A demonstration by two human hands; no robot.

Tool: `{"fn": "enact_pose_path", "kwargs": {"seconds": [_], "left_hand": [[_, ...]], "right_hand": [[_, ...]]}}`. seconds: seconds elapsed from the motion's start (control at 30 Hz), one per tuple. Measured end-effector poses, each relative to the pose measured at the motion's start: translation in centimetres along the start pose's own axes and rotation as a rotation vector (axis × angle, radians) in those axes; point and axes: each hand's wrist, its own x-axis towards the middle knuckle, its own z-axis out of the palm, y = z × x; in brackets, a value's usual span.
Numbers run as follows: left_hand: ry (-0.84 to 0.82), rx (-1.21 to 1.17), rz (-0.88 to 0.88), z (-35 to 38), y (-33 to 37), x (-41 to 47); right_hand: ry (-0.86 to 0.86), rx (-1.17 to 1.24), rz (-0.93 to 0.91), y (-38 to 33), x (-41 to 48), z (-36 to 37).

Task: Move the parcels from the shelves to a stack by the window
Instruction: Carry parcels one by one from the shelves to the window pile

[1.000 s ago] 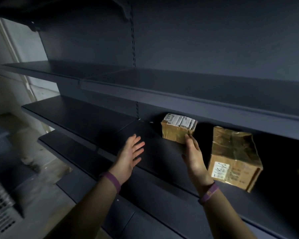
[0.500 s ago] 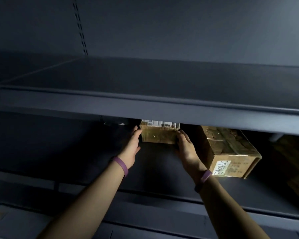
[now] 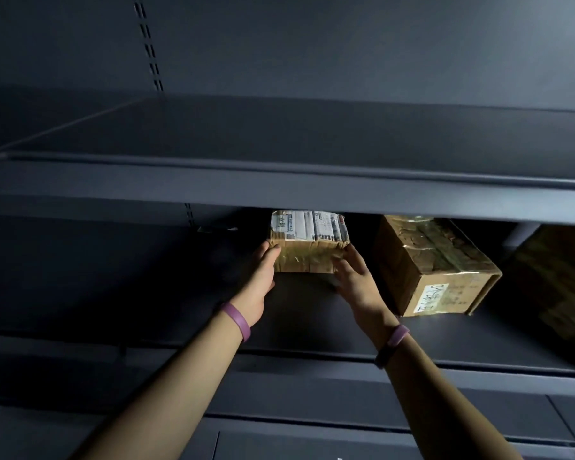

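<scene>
Reaching into a dark grey metal shelving unit, both hands meet on the small parcel (image 3: 307,242), at 12 o'clock from the wrists. It is a squat rectangular block in crinkled brown paper under glossy tape, with a white printed label with barcodes on top. It sits on the lower shelf (image 3: 180,293), just under the flat front lip of the upper shelf (image 3: 279,180).

Left hand (image 3: 258,283): fingers nearly straight, pressed flat to the parcel's 9 o'clock end, thumb at the front corner. Right hand (image 3: 356,280): fingers bent and spread over the front corner at 3 o'clock, grasping it. The parcel is clamped between the two.

Each wrist wears a smooth purple band, left wristband (image 3: 236,322) and right wristband (image 3: 397,336); a darker band (image 3: 382,358) sits just below the right one.

At 3 o'clock of the small parcel, near but apart, is a larger parcel (image 3: 435,267): boxy cardboard, wrinkled shiny tape, white handwritten label on its front face, set at an angle. Further toward 3 o'clock, a third box (image 3: 558,280) is in shadow, detail unclear. A slotted upright (image 3: 150,44) runs up the matte back panel at 11 o'clock.
</scene>
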Motion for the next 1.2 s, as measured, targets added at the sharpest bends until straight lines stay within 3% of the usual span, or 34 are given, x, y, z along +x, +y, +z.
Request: {"fn": "enact_pose_path", "kwargs": {"seconds": [0.57,0.73,0.87,1.07,1.2], "left_hand": [[0.033,0.044,0.144,1.3,-5.5,-20.8],[-0.058,0.001,0.102,7.5,-6.8,-25.6],[-0.2,-0.086,0.023,14.2,-8.8,-29.2],[-0.505,-0.055,0.021,24.2,-13.4,-34.6],[-0.657,-0.033,-0.082,29.7,-16.5,-37.5]], "right_hand": [[0.021,0.019,-0.013,1.7,-21.5,-7.7],[0.208,0.154,-0.029,1.1,-27.3,-14.5],[0.469,0.252,-0.077,1.3,-32.0,-22.0],[0.863,0.254,-0.165,2.9,-40.4,-31.4],[1.077,0.298,-0.183,4.2,-44.8,-35.5]]}}
